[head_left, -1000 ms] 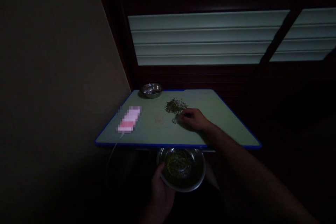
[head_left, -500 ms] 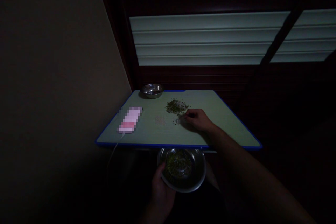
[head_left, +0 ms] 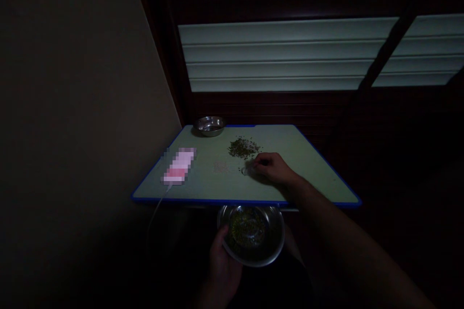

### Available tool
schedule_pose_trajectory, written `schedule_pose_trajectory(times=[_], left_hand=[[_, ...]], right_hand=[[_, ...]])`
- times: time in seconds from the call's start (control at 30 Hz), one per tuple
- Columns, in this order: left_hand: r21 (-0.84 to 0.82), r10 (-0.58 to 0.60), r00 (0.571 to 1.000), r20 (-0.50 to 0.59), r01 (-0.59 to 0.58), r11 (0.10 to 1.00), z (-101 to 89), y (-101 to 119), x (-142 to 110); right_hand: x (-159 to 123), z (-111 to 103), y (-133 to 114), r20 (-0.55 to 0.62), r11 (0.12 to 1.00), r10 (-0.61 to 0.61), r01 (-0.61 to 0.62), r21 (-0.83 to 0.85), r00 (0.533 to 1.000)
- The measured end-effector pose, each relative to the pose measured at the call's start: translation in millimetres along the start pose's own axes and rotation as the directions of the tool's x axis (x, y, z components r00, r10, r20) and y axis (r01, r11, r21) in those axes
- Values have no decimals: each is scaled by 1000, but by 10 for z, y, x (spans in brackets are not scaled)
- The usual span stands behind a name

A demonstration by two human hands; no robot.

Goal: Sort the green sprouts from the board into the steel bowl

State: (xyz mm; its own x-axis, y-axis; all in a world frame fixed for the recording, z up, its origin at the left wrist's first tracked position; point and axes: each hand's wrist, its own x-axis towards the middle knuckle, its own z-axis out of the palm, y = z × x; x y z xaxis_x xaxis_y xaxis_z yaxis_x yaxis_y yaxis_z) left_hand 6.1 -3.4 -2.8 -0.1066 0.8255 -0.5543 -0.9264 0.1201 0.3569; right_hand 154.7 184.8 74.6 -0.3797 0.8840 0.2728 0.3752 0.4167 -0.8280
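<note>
My left hand grips the left rim of a steel bowl, held just below the table's front edge. Small green grains lie on the bowl's floor. Over the table, my right hand is closed, fingertips pinched on a small clear, round-edged piece whose kind I cannot make out. That piece is at the tabletop with a few dark grains beside it. Just beyond the fingers spreads a loose pile of green grains, with some whitish bits at its right. A small patch of pale bits lies left of the clear piece.
The pale green table has a blue rim. A second steel bowl stands at its back left corner. A blurred-out phone with a white cable lies at the left. Behind are dark slatted panels; a wall rises on the left.
My right hand has shifted slightly toward me and left with the clear piece. Fewer loose grains show beside that piece. My left hand and its bowl stay nearly where they were.
</note>
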Motion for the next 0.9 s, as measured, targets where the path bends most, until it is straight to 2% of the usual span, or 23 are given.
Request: schedule_pose_trajectory(times=[0.2,0.33,0.5,0.67,0.9], left_hand=[[24,-9,999,-38,10,1000,14,8,2],[14,-6,1000,-13,6,1000,26,7,-3],[7,-14,1000,-13,14,1000,18,6,-14],[-23,-12,1000,13,13,1000,-2,2,0],[-22,-9,1000,15,10,1000,-30,-9,32]], right_hand=[[-11,-8,-15,-11,1000,25,-25,12,1000],[-11,-8,-28,-34,999,30,-31,-21,999],[-16,-3,-25,2,1000,14,-14,-3,1000],[-11,-3,-1,-34,999,-4,2,-35,999],[-5,37,25,1,994,9,-8,-106,1000]])
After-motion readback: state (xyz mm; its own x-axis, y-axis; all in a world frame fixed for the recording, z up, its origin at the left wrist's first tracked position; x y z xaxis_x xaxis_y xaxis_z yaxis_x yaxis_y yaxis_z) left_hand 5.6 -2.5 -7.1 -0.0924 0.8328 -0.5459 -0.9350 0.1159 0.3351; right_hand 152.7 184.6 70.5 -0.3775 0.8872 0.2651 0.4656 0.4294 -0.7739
